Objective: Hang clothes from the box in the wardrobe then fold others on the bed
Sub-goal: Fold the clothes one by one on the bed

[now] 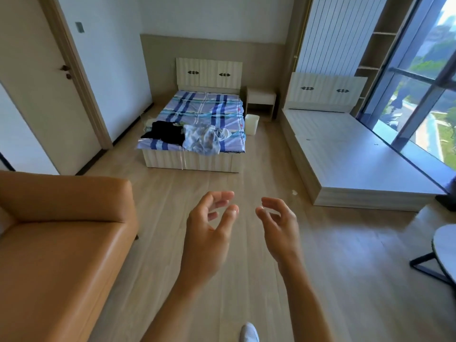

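At the far left a closed door (49, 95) stands behind a tan leather sofa (61, 243), whose arm reaches toward the open walkway. Farther right, across the wooden floor, is the bed (209, 107) with its blue striped sheet. A black garment (165, 132) lies near the foot on the left, touching a crumpled pale patterned garment (204, 139) just to its right, part of which droops over the foot edge. A white waste bin (251, 123) and a nightstand (261, 99) stand beside the bed's right side.

Nearer the camera, the left hand (207, 233) and right hand (278, 225) are raised side by side, apart, with fingers loosely curled and nothing in them. To their right a bare bed platform (357, 154) runs along the window (419, 95), and a round table (444, 253) shows at the right edge.

No box can be made out, and no wardrobe for certain, so folding on the bed looks like the work ahead. Because the two garments touch, tugging the black one could drag the drooping pale one onto the floor. Grabbing both at once would likely tangle them. The sofa arm on the left could also catch a leg on the walk over.

The clothes lie well apart from both hands, ahead across the floor and slightly left of the left hand.
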Motion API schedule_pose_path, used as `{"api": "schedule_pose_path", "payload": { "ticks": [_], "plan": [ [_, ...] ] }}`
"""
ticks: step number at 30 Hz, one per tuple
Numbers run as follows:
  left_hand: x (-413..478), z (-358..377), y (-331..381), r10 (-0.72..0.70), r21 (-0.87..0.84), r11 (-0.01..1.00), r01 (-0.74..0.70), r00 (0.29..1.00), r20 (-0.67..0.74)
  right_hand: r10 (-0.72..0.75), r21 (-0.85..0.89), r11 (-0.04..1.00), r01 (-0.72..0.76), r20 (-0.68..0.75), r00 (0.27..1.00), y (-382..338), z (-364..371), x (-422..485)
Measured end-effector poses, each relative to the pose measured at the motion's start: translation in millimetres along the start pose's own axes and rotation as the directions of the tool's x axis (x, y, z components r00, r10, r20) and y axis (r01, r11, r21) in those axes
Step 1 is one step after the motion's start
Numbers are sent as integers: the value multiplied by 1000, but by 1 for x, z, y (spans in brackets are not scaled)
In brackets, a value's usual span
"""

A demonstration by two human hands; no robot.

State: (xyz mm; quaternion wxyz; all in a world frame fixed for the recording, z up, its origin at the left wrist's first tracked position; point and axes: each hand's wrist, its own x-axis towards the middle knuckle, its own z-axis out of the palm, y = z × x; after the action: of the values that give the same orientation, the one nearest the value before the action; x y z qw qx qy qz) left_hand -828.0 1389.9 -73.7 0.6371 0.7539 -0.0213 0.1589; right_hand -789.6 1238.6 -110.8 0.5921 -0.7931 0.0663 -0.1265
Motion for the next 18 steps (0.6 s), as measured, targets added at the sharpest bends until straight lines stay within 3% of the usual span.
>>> {"api": "schedule_pose_path", "payload": {
  "ticks": [11, 18],
  "plan": [
    [250, 78, -32, -23, -28, 999, 18, 986, -168, -45, 77, 996, 33, 160, 986, -9, 47, 295],
    [404, 89, -110, -97, -62, 994, 86, 974, -202, 8, 63, 998, -21, 204, 979, 26, 125, 436]
  ]
}}
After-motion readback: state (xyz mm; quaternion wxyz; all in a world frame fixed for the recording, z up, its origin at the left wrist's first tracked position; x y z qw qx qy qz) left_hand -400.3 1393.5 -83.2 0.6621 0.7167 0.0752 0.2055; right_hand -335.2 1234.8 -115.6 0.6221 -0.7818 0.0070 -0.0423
